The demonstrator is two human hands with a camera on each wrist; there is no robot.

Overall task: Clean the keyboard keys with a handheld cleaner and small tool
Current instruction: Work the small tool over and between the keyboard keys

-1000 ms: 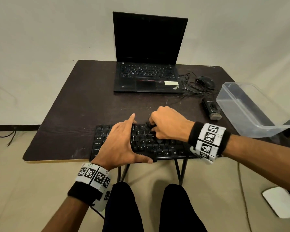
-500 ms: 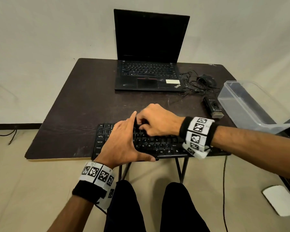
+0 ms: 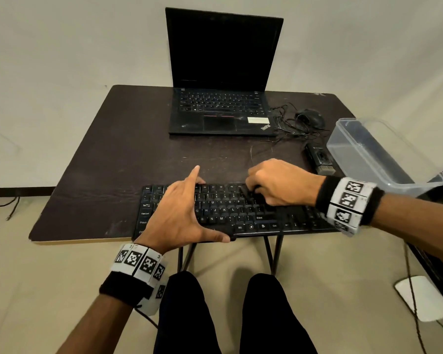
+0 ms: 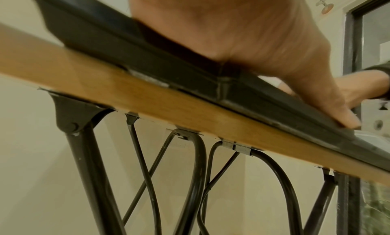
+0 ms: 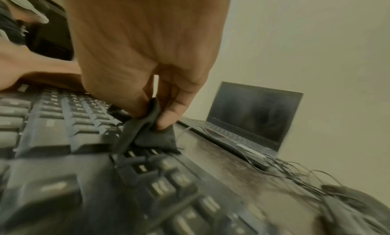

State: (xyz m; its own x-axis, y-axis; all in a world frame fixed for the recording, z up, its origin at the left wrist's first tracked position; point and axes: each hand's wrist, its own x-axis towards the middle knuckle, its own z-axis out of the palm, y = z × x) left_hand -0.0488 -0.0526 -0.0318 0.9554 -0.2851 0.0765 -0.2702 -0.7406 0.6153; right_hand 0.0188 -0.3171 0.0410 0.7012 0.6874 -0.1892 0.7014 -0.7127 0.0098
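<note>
A black keyboard (image 3: pixel 225 213) lies along the near edge of the dark table (image 3: pixel 113 162). My left hand (image 3: pixel 182 213) rests flat on its left half, index finger at the far edge and thumb stretched along the front edge (image 4: pixel 337 115). My right hand (image 3: pixel 274 182) is over the upper right rows. Its thumb and fingers (image 5: pixel 168 108) pinch a small dark grey cloth piece (image 5: pixel 152 137) that presses down between the keys. The black handheld cleaner (image 3: pixel 320 159) lies untouched on the table, to the right beyond the keyboard.
An open black laptop (image 3: pixel 220 108) stands at the back of the table. A black mouse (image 3: pixel 310 117) with tangled cable lies to its right. A clear plastic container (image 3: pixel 368 154) sits at the right edge, next to the cleaner. My knees are below the table's front edge.
My right hand slid left along the upper rows towards the left index finger, then back right to the right end of the main keys. The left hand stayed put.
</note>
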